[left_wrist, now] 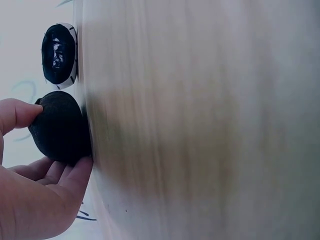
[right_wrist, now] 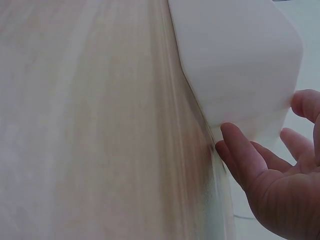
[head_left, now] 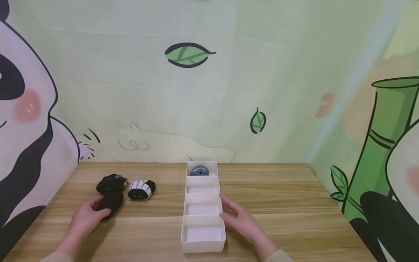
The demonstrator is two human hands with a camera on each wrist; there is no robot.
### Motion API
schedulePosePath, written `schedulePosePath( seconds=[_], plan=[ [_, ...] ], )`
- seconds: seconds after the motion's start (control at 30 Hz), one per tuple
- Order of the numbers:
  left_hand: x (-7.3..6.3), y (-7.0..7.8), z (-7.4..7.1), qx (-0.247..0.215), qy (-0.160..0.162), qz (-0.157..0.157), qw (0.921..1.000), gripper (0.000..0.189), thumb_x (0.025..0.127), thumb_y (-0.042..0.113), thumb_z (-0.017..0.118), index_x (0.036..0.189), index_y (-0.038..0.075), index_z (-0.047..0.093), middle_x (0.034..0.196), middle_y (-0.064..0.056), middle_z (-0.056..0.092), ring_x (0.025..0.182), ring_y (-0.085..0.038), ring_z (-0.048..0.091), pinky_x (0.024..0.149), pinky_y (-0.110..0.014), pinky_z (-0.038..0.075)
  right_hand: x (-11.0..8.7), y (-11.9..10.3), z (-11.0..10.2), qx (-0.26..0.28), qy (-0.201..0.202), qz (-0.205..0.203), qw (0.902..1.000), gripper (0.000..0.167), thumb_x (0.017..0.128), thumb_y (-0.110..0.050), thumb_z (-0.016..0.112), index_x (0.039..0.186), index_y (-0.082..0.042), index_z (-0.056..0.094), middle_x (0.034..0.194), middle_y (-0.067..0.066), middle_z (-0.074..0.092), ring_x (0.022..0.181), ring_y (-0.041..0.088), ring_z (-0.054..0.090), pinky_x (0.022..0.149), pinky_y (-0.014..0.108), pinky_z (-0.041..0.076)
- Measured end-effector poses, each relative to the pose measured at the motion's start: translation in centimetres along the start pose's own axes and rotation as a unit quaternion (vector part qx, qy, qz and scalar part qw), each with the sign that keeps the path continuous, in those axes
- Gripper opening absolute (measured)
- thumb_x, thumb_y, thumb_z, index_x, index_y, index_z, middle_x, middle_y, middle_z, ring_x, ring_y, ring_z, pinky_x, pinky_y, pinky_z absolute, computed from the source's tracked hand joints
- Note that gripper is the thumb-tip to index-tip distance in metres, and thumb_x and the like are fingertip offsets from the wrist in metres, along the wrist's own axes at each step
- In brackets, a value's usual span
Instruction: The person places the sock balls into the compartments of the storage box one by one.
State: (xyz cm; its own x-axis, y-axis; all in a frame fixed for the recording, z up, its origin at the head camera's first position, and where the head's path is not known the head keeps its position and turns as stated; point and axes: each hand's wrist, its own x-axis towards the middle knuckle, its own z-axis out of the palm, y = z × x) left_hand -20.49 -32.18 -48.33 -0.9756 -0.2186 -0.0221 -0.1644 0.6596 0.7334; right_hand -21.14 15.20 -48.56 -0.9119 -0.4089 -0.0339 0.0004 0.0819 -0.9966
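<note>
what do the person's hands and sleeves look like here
The left hand and right hand are both bare, with no glove, ring or cable showing. Each arm wears a plain, pale beige sleeve: the left sleeve and right sleeve show only at the bottom edge of the head view, with no visible markings.

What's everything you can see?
Tray: one, white, mid-table
Small bundle: one, blue-green, tray's far compartment
Black bundles: two, black, table's left
Striped bundle: one, black and white, beside those
Table: one, brown, below
Backdrop: one, green, behind
Panda pictures: two, black and white, sides
Floating leaves: two, green, middle
Bamboo picture: one, green, right
Left hand: one, bare, holding nearer black bundle
Right hand: one, bare, touching tray
Sleeves: two, beige, bottom
</note>
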Motion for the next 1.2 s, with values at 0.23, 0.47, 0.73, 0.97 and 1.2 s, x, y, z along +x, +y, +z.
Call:
schedulePosePath(
  seconds=[0.23, 0.47, 0.73, 0.97, 1.2],
  plan=[
    [-0.4, 0.5, -0.4, -0.037, -0.016, -0.022, 0.9989, 0.069, 0.089, 0.018, 0.069, 0.142, -0.014, 0.037, 0.136, -0.038, 0.046, 0.123, -0.049, 0.043, 0.097, -0.053, 0.034, 0.0, -0.1, 0.0, -0.002, -0.001, 0.001, 1.0000, 0.064, 0.099, -0.011, 0.060, 0.155, -0.008, 0.031, 0.153, 0.030, 0.031, 0.128, 0.043, 0.049, 0.094, 0.043, 0.052],
    [-0.7, 0.9, -0.5, -0.042, -0.009, -0.022, 0.9988, 0.069, 0.091, 0.020, 0.068, 0.142, -0.015, 0.037, 0.138, -0.038, 0.045, 0.122, -0.045, 0.045, 0.094, -0.046, 0.036, 0.2, -0.3, 0.0, 0.000, -0.002, 0.001, 1.0000, 0.064, 0.099, -0.010, 0.060, 0.156, -0.007, 0.029, 0.152, 0.030, 0.032, 0.128, 0.043, 0.049, 0.094, 0.044, 0.052],
    [-0.9, 1.9, -0.4, -0.043, -0.011, -0.021, 0.9988, 0.073, 0.091, 0.022, 0.068, 0.145, -0.015, 0.033, 0.141, -0.038, 0.041, 0.126, -0.048, 0.044, 0.099, -0.050, 0.037, 0.2, 0.0, -0.1, -0.006, -0.001, 0.004, 1.0000, 0.064, 0.099, -0.011, 0.061, 0.155, -0.008, 0.030, 0.152, 0.029, 0.032, 0.127, 0.042, 0.050, 0.094, 0.043, 0.052],
    [-1.2, 2.9, 0.1, -0.046, 0.001, -0.004, 0.9989, 0.070, 0.090, 0.019, 0.069, 0.144, -0.013, 0.037, 0.138, -0.036, 0.046, 0.123, -0.046, 0.049, 0.087, -0.031, 0.042, 0.1, -0.2, -0.1, -0.010, 0.002, 0.004, 0.9999, 0.064, 0.099, -0.011, 0.061, 0.155, -0.008, 0.031, 0.152, 0.030, 0.032, 0.128, 0.043, 0.049, 0.094, 0.043, 0.052],
    [-1.6, 4.1, 0.8, -0.070, -0.004, 0.013, 0.9975, 0.066, 0.091, 0.017, 0.069, 0.142, -0.013, 0.040, 0.137, -0.036, 0.048, 0.121, -0.044, 0.053, 0.075, -0.013, 0.042, 0.0, -0.1, 0.0, -0.002, -0.001, 0.004, 1.0000, 0.064, 0.099, -0.010, 0.060, 0.155, -0.008, 0.030, 0.152, 0.030, 0.032, 0.127, 0.043, 0.049, 0.093, 0.043, 0.052]
  ],
)
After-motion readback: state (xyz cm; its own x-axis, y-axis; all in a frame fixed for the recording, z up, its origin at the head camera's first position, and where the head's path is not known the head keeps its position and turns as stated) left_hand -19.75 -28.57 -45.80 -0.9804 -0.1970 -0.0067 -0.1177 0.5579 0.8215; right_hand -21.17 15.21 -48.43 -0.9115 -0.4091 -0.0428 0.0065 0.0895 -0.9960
